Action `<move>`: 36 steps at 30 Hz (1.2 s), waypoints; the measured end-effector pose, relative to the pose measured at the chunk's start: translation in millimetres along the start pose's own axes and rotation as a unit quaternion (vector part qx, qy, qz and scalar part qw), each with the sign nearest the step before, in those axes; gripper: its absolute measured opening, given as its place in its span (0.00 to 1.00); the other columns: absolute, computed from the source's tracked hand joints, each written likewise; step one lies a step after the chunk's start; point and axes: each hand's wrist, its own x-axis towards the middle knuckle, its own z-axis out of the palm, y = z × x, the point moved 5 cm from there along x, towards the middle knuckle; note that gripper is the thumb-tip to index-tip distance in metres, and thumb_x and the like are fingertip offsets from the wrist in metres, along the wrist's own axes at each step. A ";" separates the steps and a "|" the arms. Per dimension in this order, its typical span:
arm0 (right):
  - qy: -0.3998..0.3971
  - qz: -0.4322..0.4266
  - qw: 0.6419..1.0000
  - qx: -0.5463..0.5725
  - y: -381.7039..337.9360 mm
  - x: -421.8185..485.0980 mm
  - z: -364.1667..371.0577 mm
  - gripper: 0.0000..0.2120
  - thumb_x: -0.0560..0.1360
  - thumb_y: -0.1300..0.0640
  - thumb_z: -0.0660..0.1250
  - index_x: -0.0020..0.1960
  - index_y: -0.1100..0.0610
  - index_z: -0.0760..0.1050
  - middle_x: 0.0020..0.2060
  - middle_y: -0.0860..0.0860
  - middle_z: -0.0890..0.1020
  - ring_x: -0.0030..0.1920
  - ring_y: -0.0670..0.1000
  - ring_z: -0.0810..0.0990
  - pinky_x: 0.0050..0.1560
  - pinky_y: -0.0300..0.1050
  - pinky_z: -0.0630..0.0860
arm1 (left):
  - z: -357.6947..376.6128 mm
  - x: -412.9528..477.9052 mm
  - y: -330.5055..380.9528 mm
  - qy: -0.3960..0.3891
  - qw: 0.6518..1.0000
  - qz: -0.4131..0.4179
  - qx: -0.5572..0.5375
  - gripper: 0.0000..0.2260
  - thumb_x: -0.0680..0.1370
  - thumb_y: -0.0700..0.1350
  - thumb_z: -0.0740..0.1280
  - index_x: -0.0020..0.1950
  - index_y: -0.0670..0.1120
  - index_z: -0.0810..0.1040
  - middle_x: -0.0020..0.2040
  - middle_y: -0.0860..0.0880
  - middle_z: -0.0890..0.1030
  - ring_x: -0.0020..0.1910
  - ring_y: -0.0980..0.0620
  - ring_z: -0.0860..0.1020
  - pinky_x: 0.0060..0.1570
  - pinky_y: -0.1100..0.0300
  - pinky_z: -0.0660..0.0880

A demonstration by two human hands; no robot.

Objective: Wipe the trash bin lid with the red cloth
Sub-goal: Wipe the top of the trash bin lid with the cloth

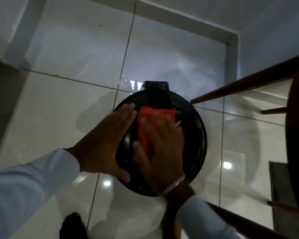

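A round black trash bin lid (195, 140) lies below me on the tiled floor, with a black hinge block (156, 91) at its far edge. The red cloth (145, 125) is spread on the lid's upper middle. My right hand (162, 145) lies flat on the cloth, fingers spread, pressing it against the lid; the hand is blurred. My left hand (102, 142) rests flat along the lid's left rim, fingers together, thumb at the near edge. Part of the lid and cloth is hidden under both hands.
Glossy white floor tiles (67, 104) surround the bin. Dark wooden furniture legs (240, 87) reach in from the right, close to the lid's far right rim, with another leg (245, 221) at lower right. A dark mat (280, 183) lies at the right. White skirting (231, 49) runs behind.
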 end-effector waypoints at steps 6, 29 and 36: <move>0.019 0.132 0.991 0.015 47.5 -29.8 -25.2 0.29 0.76 0.42 0.57 0.75 0.48 0.60 0.76 0.50 0.62 0.78 0.55 0.56 0.74 0.67 0.58 | -1.1 -0.3 0.7 -0.007 1.000 -0.009 -0.001 0.68 0.54 0.79 0.67 0.79 0.46 0.39 0.81 0.50 0.38 0.79 0.51 0.38 0.76 0.56 0.42; -0.040 0.026 0.998 -0.035 6.1 -22.0 -8.7 0.27 0.75 0.44 0.58 0.73 0.50 0.63 0.75 0.51 0.66 0.77 0.56 0.59 0.74 0.65 0.59 | 1.5 2.8 7.6 -0.001 1.000 -0.013 -0.010 0.67 0.55 0.79 0.67 0.79 0.46 0.37 0.81 0.50 0.38 0.79 0.51 0.38 0.74 0.53 0.43; 0.046 0.049 0.998 0.004 0.7 10.0 -10.7 0.24 0.71 0.51 0.65 0.65 0.56 0.71 0.66 0.55 0.75 0.69 0.57 0.70 0.69 0.62 0.67 | 3.4 3.9 4.9 0.010 1.000 -0.014 -0.005 0.68 0.54 0.79 0.67 0.79 0.46 0.38 0.81 0.50 0.38 0.79 0.51 0.38 0.76 0.53 0.44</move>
